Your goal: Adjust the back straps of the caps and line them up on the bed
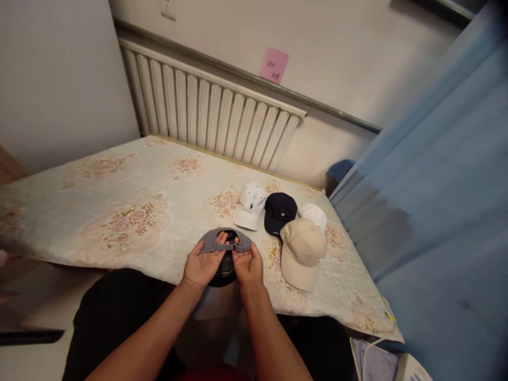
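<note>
A grey baseball cap [208, 241] is held between my two hands at the front edge of the bed. Its rear opening and adjustable strap face me, and its dark inside shows below. My left hand [203, 264] grips the left side, with fingers reaching in by the strap. On the opposite side, my right hand [249, 264] holds the cap in the same way. Just beyond lie a white cap with a small dark logo [252, 199], a navy cap [281, 207], a beige cap [305, 242] and another white cap [313, 212], partly hidden behind the beige one.
The caps rest on a bed with a floral cover [159, 174]. Behind it are a white radiator [214, 108] and a wall bearing a pink note [274, 65]. A blue curtain [432, 201] hangs at right. A box with things inside [381, 360] stands at lower right.
</note>
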`<action>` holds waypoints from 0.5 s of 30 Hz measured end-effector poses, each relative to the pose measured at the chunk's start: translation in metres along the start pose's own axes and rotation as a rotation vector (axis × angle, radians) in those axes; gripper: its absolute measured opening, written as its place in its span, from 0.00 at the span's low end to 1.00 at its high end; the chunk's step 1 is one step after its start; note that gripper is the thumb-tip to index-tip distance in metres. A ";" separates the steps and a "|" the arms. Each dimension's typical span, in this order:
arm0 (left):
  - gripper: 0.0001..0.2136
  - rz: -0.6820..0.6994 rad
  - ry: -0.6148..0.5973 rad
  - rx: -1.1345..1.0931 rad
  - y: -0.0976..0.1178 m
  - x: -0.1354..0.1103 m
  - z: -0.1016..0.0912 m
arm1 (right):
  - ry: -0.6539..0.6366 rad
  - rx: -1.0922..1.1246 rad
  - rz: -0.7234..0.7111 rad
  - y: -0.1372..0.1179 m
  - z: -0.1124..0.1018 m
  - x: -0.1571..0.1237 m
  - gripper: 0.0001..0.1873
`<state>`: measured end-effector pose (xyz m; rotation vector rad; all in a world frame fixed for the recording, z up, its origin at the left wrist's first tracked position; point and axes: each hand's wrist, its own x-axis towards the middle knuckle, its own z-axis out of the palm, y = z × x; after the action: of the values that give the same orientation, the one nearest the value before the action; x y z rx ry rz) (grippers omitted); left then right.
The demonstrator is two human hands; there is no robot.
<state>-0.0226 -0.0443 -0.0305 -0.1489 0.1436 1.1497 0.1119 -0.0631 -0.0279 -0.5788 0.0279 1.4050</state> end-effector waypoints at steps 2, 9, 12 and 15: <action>0.25 0.005 0.015 -0.005 0.000 -0.001 0.000 | -0.013 -0.003 0.002 -0.002 0.001 -0.002 0.10; 0.24 0.000 0.022 0.008 -0.001 -0.001 -0.003 | -0.022 -0.026 -0.008 -0.006 0.001 -0.008 0.12; 0.24 0.015 0.038 0.028 -0.001 -0.001 -0.001 | -0.026 -0.025 -0.010 -0.006 0.001 -0.009 0.12; 0.23 0.015 0.051 0.037 -0.001 -0.001 0.000 | -0.026 -0.022 -0.011 -0.007 0.001 -0.010 0.12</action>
<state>-0.0221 -0.0457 -0.0306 -0.1450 0.2109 1.1577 0.1158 -0.0720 -0.0213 -0.5775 -0.0117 1.4036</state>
